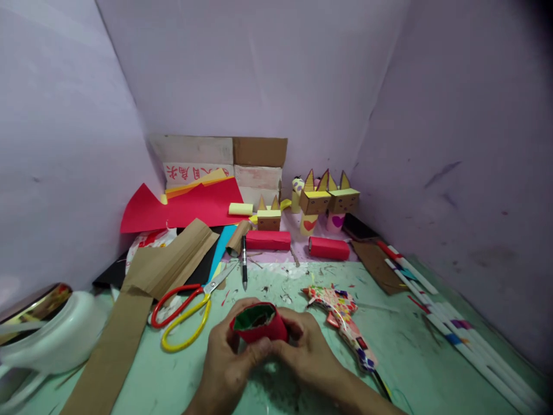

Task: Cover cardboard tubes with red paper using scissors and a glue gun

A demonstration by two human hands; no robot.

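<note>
A short tube covered in red paper [264,329], green on its inside, is held between both hands just above the table. My left hand [228,351] is closed around its left side, the thumb at the front. Gripping the right side is my right hand [305,346], with both thumbs meeting near the lower front edge. The tube's open end tilts up toward me. To the left lie scissors [194,305] with one red and one yellow handle loop. A hot glue gun [341,323] wrapped in colourful patterned covering rests to the right.
Behind are two red paper rolls [268,240], a pen [244,265] and several cardboard animal figures [314,203]. Cardboard strips [129,323], red paper [194,204] and a white pot [64,334] occupy the left. Striped sticks [458,328] line the right wall.
</note>
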